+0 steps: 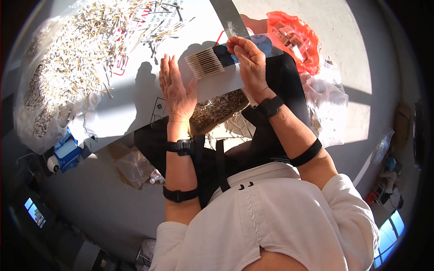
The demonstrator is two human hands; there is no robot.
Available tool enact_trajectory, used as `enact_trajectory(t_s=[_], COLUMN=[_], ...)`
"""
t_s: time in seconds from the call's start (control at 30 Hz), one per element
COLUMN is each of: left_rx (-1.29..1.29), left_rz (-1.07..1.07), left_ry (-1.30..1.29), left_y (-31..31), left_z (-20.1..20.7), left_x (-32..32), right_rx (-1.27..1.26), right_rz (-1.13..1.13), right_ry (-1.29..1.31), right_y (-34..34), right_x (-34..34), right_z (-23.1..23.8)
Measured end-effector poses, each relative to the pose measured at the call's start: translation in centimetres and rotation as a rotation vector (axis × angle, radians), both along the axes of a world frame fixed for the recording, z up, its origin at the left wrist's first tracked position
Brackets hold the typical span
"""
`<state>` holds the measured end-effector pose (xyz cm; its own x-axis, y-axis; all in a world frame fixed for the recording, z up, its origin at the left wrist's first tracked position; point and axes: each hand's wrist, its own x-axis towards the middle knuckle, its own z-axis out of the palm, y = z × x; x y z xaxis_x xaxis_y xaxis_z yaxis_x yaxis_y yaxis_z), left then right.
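A neat row of cotton swabs (pixel 204 63) lies side by side on the white board near its front edge. Just left of the row, my left hand (pixel 177 90) is open, fingers stretched out and thumb spread beside the swabs. My right hand (pixel 249 63) is over the right side, its fingers curled into a pinch; what is between the fingertips is too small to tell. A clear and blue plastic packet (pixel 264 44) lies beside and partly behind that hand. Below the board's edge, a cardboard box (pixel 199 128) holds many loose swabs.
A large heap of loose swabs (pixel 81 58) spills from a clear bag at the left of the white board (pixel 135 106). A red plastic bag (pixel 312 47) with small packs stands at the far right, above a clear bag (pixel 327 104). A blue and white container (pixel 65 151) sits below the board's left corner.
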<state>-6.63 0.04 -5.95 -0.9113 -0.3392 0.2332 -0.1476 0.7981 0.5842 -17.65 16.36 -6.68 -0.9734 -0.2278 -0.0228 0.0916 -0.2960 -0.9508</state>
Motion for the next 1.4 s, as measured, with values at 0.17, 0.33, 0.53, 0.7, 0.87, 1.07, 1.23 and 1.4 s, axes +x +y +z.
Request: enact_trajectory(t_s=[0.17, 0.33, 0.53, 0.7, 0.87, 1.07, 1.23, 1.4], left_rx=[-0.276, -0.272, -0.280, -0.298, -0.295, -0.301, -0.293, -0.271], left_rz=[-0.127, -0.151, -0.142, -0.133, -0.128, -0.120, -0.122, -0.117], left_ry=[-0.195, -0.252, -0.275, -0.268, -0.234, -0.280, -0.289, -0.278], left_y=[2.8, 3.2, 3.6, 3.3, 3.4, 3.5, 3.5, 3.5], left_z=[0.5, -0.5, -0.5, -0.8, -1.0, -0.4, -0.4, -0.4], left_x=[-1.1, -1.3, -1.4, -1.3, -1.3, -1.5, -1.5, -1.5], right_rx=[0.388, 0.734, 0.829, 0.846, 0.857, 0.808, 0.854, 0.792], right_rz=[0.081, 0.141, 0.160, 0.155, 0.198, 0.138, 0.156, 0.178], right_ry=[0.044, 0.452, 0.630, 0.665, 0.641, 0.656, 0.696, 0.582], right_y=[1.6, 2.3, 1.7, 1.5, 1.8, 1.0, 1.1, 1.1], right_x=[1.3, 1.9, 1.7, 1.7, 2.0, 1.2, 1.2, 1.6], right_z=[0.7, 0.6, 0.3, 0.4, 0.4, 0.6, 0.4, 0.3])
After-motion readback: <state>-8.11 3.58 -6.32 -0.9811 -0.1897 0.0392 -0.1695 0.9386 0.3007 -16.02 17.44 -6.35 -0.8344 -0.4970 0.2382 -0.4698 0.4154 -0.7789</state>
